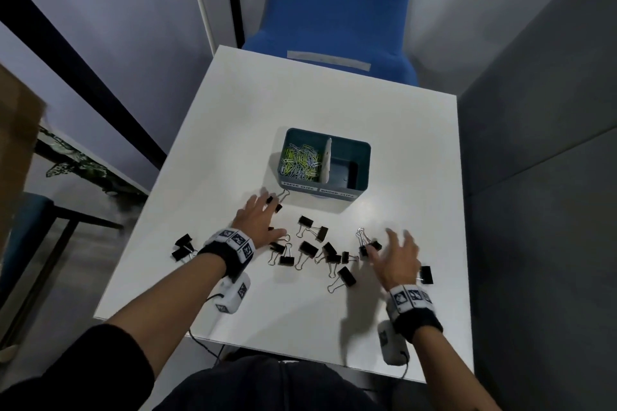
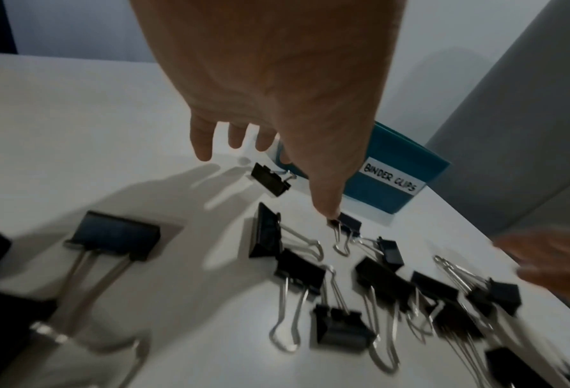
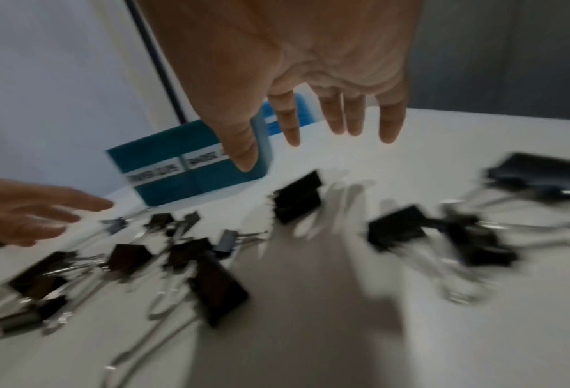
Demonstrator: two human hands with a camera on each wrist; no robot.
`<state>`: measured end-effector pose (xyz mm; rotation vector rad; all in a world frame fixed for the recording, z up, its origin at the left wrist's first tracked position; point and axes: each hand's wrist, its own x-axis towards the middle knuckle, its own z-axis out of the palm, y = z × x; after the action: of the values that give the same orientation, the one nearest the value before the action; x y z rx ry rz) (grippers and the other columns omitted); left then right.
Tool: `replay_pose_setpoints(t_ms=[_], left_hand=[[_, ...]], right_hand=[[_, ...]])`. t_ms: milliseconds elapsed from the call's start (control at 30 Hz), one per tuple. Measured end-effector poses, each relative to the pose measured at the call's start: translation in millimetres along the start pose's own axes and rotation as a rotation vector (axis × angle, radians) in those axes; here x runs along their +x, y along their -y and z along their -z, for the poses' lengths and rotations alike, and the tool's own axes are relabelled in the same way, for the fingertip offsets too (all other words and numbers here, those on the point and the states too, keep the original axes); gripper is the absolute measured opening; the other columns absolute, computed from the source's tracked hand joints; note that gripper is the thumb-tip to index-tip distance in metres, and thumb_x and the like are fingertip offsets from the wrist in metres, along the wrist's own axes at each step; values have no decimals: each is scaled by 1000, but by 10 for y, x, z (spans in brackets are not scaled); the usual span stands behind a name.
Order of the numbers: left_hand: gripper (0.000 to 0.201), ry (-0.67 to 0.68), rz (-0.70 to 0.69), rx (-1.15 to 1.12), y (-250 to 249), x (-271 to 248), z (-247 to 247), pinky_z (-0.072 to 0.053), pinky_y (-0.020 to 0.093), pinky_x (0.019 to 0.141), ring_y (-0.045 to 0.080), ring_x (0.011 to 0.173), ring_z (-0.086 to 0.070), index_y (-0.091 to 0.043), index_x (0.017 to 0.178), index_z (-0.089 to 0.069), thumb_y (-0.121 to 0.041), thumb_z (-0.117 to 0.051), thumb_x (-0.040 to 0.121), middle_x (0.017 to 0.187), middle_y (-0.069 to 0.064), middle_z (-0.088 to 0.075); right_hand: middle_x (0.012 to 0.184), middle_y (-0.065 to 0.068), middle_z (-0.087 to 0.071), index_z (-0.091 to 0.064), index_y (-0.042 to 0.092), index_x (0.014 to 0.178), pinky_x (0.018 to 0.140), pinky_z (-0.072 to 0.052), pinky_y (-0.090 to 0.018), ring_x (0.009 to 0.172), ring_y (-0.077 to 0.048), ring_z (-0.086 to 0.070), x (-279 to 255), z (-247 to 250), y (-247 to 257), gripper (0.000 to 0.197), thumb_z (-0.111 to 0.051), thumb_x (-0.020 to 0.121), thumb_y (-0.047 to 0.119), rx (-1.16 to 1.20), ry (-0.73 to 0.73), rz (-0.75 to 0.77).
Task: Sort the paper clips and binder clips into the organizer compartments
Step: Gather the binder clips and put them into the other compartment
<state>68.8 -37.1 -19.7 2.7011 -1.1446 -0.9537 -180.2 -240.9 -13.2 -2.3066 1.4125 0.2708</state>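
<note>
The teal organizer (image 1: 362, 157) stands mid-table. Its left compartment holds coloured paper clips (image 1: 300, 160); the right one, labelled BINDER CLIPS (image 2: 390, 181), is empty. Several black binder clips (image 1: 309, 248) lie scattered in front of it. My left hand (image 1: 267, 213) hovers over the left clips with fingers spread, and its thumb tip (image 2: 327, 210) touches a small clip (image 2: 350, 224). My right hand (image 1: 390, 247) hovers open over the right-hand clips (image 1: 369, 247), holding nothing. In the blurred right wrist view, the right hand (image 3: 310, 147) spreads above a clip (image 3: 297, 199) near the organizer (image 3: 177, 147).
Two binder clips (image 1: 183, 245) lie left of my left wrist, and one (image 1: 426, 274) lies right of my right hand. A blue chair (image 1: 337, 10) stands behind the white table (image 1: 233, 117). A grey partition (image 1: 541, 143) runs along the table's right edge.
</note>
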Motion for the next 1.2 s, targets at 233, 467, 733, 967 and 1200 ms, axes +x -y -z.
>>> replay_pose_setpoints(t_ms=[233, 467, 733, 967, 1200], left_hand=[[88, 170, -51, 40, -148, 88, -167, -19, 54, 114, 30, 147, 8, -30, 152, 2, -71, -38, 87, 159, -3, 19], [85, 145, -132, 90, -192, -225, -381, -20, 52, 114, 25, 147, 7, -28, 152, -1, -66, -41, 88, 160, -3, 13], [116, -18, 380, 25, 800, -917, -140, -23, 57, 111, 37, 145, -1, -26, 152, 2, -82, -55, 67, 160, 9, 10], [148, 112, 453, -110, 1222, -1020, -412, -36, 49, 107, 38, 140, -18, -23, 148, 20, -69, -81, 50, 155, 15, 9], [132, 25, 187, -109, 857, -878, -549, -46, 44, 95, 32, 137, -23, -22, 152, 0, -54, -85, 56, 152, 8, -3]], right_hand=[[159, -10, 5, -9, 34, 151, 107, -27, -63, 143, -41, -6, -52, -106, -632, 95, -57, 77, 70, 56, 215, -266], [160, -7, 4, -1, 43, 148, 105, -31, -61, 145, -35, -6, -54, -290, -63, 99, -45, 70, 85, -83, 229, -60], [159, -5, -8, -17, 39, 148, 109, -29, -54, 145, -29, -11, -172, -399, 354, 82, -54, 81, 67, -98, 263, 278], [151, -13, -24, -24, 29, 146, 101, -40, -50, 135, -33, -28, -218, -186, 23, 88, -43, 77, 79, -104, 31, 20], [132, -16, -27, -20, 27, 143, 86, -46, -51, 122, -38, -30, -354, -264, -195, 103, -55, 64, 83, -25, 203, -243]])
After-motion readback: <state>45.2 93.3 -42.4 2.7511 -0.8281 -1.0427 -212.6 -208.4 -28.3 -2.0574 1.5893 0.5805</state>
